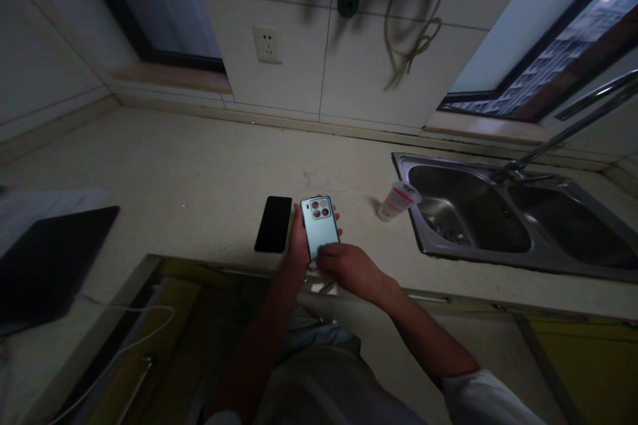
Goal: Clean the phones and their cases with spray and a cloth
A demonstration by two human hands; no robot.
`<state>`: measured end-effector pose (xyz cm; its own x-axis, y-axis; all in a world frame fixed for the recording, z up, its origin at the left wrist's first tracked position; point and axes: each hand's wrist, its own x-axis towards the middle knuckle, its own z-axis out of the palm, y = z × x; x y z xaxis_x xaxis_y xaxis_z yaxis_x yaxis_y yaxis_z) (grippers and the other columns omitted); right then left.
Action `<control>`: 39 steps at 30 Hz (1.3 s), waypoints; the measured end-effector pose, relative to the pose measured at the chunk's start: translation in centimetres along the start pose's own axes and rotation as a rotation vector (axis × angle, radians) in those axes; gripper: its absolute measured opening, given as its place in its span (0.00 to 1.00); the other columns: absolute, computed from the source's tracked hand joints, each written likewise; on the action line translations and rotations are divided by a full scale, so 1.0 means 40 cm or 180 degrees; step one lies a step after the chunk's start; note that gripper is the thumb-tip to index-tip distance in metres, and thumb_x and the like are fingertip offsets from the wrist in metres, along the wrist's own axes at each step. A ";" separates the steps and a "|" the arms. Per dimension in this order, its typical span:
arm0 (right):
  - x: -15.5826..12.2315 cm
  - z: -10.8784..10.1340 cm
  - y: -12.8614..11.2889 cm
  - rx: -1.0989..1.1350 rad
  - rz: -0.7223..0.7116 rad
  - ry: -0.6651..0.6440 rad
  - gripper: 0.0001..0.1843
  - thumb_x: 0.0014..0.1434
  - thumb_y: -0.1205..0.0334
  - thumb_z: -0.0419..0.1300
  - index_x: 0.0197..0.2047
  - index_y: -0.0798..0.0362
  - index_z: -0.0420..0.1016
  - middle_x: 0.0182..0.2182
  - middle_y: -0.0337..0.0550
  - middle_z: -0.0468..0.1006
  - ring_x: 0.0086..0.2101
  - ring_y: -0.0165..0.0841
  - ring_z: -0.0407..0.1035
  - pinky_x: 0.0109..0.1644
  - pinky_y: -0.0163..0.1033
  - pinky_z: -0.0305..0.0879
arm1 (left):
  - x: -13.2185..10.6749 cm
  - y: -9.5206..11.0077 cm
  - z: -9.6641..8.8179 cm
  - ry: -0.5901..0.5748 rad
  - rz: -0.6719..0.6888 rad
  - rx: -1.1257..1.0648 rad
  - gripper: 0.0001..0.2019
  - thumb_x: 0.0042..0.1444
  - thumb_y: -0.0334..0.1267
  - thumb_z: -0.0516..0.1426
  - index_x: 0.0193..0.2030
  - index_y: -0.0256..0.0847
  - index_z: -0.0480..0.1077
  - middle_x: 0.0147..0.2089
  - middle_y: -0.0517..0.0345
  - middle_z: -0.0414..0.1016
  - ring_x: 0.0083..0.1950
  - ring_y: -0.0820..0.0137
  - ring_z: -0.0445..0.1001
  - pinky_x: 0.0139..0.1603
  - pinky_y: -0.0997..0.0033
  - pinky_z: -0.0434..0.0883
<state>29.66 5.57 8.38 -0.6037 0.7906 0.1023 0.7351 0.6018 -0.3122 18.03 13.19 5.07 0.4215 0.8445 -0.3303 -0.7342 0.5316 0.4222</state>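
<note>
A pale blue smartphone point(321, 231) lies back side up in my left hand point(298, 242), its square camera block at the far end. The fingers of that hand wrap under the phone and show along its right edge. My right hand point(343, 265) is over the phone's near end, fingers curled and pressed together against it. Whatever small thing may be between those fingertips is too dark to make out. Just left of my left hand, a second phone point(273, 224) with a black face rests flat on the counter.
A clear plastic cup point(397, 201) with red print stands beside the double steel sink point(421, 239) on the right. The faucet point(573, 123) reaches over the sink. At far left lie a dark flat panel point(54, 259) and a white cable point(149, 309). A socket point(268, 44) is on the wall.
</note>
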 end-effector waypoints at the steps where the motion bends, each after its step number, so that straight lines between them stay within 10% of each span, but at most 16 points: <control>1: -0.005 -0.010 0.003 -0.0057 -0.0026 -0.0111 0.09 0.64 0.68 0.60 0.33 0.52 0.79 0.31 0.42 0.77 0.31 0.32 0.69 0.32 0.35 0.56 | 0.000 -0.004 0.001 -0.0023 -0.0023 0.0002 0.32 0.66 0.62 0.40 0.63 0.43 0.68 0.47 0.47 0.81 0.43 0.61 0.81 0.42 0.58 0.78; 13: 0.018 -0.063 0.051 -0.0984 0.0985 -0.0931 0.10 0.64 0.65 0.56 0.40 0.54 0.80 0.40 0.50 0.83 0.39 0.40 0.77 0.38 0.38 0.62 | 0.016 -0.011 -0.009 0.0051 -0.0280 0.0024 0.36 0.64 0.64 0.40 0.56 0.38 0.73 0.40 0.45 0.82 0.40 0.59 0.81 0.41 0.60 0.77; 22: 0.117 -0.073 0.109 -0.0901 0.1846 0.0205 0.14 0.69 0.59 0.51 0.43 0.52 0.78 0.41 0.48 0.82 0.39 0.38 0.76 0.33 0.37 0.56 | 0.022 -0.030 -0.020 -0.0039 -0.0602 -0.0005 0.30 0.62 0.63 0.50 0.51 0.38 0.75 0.39 0.48 0.82 0.40 0.61 0.81 0.45 0.60 0.76; 34: 0.130 -0.011 0.081 -0.0176 0.1558 0.1711 0.11 0.66 0.62 0.55 0.38 0.52 0.78 0.35 0.45 0.80 0.36 0.34 0.71 0.37 0.35 0.59 | 0.002 -0.036 -0.001 0.0020 -0.0624 -0.0141 0.29 0.61 0.62 0.51 0.51 0.37 0.74 0.41 0.49 0.81 0.45 0.58 0.80 0.48 0.61 0.75; 39: 0.154 0.000 0.046 -0.0082 0.1362 0.1691 0.11 0.68 0.62 0.55 0.39 0.51 0.80 0.35 0.44 0.78 0.35 0.33 0.70 0.37 0.35 0.59 | -0.011 -0.038 0.012 0.0234 -0.0450 -0.0221 0.26 0.64 0.58 0.50 0.54 0.38 0.73 0.41 0.51 0.81 0.47 0.61 0.79 0.50 0.64 0.75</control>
<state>27.31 11.56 8.44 -0.0297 0.9039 0.4267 0.8865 0.2210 -0.4064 19.19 12.05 4.97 0.4850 0.7533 -0.4442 -0.7065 0.6368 0.3086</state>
